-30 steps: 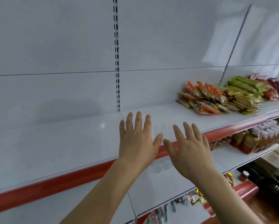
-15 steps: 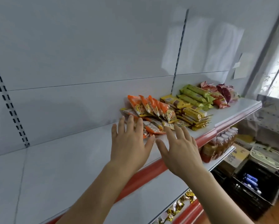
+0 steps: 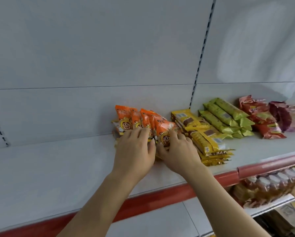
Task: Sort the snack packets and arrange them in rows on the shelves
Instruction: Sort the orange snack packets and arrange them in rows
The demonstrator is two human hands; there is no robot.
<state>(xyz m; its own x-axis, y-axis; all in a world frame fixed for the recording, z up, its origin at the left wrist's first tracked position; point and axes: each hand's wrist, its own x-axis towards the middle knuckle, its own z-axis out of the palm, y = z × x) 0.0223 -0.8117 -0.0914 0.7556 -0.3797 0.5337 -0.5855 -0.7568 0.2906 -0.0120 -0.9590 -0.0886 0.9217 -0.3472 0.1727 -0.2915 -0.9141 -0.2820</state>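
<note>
As both hands, left hand point(image 3: 134, 151) and right hand point(image 3: 179, 151), grip orange plastic snack packets point(image 3: 143, 120), yellow foil biscuit packs point(image 3: 204, 139) lie beside them on the white metal shelf point(image 3: 58, 168).

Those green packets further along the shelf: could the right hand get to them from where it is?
Probably yes. The right hand rests on the orange packets; only the low yellow packets lie between it and the green packets, with open space above.

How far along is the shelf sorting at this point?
Done: yellow packets, green packets and red packets lie grouped by kind on the shelf. In hand: left hand and right hand on the orange packets. Left: straightening them into rows.
</note>
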